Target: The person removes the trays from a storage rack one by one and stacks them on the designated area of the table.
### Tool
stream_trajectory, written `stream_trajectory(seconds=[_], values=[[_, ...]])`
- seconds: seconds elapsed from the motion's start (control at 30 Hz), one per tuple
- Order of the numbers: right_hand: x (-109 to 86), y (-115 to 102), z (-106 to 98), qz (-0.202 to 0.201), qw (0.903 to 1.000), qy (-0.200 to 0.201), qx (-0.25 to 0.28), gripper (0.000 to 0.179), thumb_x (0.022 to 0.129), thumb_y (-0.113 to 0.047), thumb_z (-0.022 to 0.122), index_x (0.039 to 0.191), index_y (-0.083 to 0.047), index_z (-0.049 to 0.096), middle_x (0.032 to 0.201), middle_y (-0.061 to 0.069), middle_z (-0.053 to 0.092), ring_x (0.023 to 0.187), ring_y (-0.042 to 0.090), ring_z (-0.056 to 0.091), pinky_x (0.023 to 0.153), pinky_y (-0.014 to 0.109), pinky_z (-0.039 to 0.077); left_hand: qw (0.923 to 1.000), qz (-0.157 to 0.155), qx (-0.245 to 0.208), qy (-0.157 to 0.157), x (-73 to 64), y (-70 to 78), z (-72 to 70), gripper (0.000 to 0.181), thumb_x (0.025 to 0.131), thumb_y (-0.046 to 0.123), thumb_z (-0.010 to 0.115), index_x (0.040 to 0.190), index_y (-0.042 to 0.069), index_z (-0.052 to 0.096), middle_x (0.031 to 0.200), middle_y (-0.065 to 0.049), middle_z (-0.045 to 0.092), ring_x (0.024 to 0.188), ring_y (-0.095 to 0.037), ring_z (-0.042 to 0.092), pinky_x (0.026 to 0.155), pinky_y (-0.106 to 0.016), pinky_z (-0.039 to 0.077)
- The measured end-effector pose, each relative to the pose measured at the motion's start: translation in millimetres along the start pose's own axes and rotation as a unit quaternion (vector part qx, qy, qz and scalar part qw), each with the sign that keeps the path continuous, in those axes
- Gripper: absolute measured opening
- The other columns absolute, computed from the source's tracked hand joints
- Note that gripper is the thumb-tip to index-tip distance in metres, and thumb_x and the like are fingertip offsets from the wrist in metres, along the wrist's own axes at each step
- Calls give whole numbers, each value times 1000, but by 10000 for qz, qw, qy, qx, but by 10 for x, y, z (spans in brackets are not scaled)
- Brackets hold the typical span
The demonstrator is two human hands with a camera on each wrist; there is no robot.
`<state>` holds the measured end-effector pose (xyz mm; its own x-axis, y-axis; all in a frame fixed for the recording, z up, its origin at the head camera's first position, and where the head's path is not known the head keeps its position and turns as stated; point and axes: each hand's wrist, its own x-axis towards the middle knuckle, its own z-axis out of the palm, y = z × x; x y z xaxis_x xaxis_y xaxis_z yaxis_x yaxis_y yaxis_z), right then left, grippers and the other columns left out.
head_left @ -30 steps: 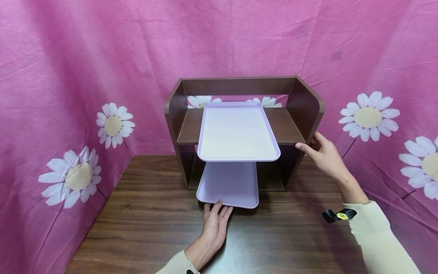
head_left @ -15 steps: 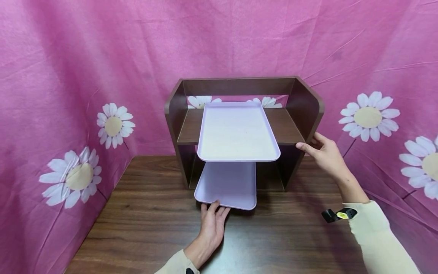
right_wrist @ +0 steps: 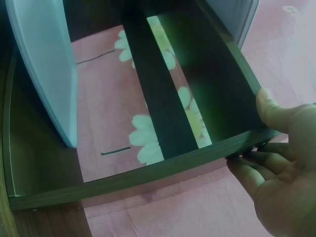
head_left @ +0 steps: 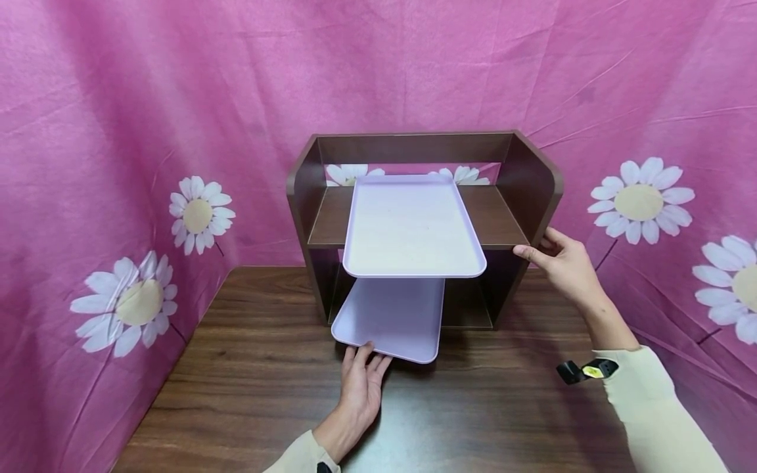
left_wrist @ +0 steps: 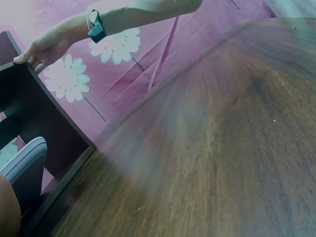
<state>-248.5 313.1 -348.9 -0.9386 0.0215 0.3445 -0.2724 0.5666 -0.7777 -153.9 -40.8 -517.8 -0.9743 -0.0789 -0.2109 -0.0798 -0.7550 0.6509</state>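
A dark brown two-level shelf [head_left: 507,217] stands on the wooden table. On its upper board lies a lilac tray [head_left: 414,230], its front overhanging the board. Below, a second lilac tray [head_left: 390,322] juts out of the lower compartment, turned askew with its front toward the left; its back part is hidden under the upper tray. My left hand [head_left: 359,387] pinches this lower tray's front edge, thumb on the rim and fingers underneath. At the shelf's right side panel, my right hand [head_left: 564,266] grips the front edge, thumb inside and fingers behind the panel's outer face, as the right wrist view [right_wrist: 286,158] confirms.
Wood-grain table [head_left: 248,381] extends in front of the shelf and to its left. A pink cloth [head_left: 248,85] with large white daisies hangs behind and along both sides, close to the shelf's back.
The lower tray's front has swung left and slightly toward me, with my left hand moving along with it. The upper tray, shelf and right hand stay as they were.
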Motion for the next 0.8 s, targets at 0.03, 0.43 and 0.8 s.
stream_trajectory(seconds=[0.03,0.43,0.8], values=[[-2,-7,-2,22,10000,18,9,54,97,-28,80,141,0,63,95,-42,64,89,-17,62,73,5,50,10000,18,33,14,5,7,-2,51,108,5,47,155,0,29,147,-19,47,141,-39,53,120,-51,47],[-7,-6,14,80,9999,67,134,58,97,-28,81,143,2,63,94,-41,64,88,-17,63,73,6,52,9999,-49,121,-69,24,136,-39,19,108,6,50,125,7,56,115,-4,68,118,-27,70,108,-45,58],[-17,-3,19,159,9997,75,185,60,97,-29,80,145,1,61,94,-42,64,87,-17,64,71,7,54,9985,-59,86,-528,86,242,-111,17,107,1,48,116,9,60,108,-1,73,104,-21,76,96,-40,63]])
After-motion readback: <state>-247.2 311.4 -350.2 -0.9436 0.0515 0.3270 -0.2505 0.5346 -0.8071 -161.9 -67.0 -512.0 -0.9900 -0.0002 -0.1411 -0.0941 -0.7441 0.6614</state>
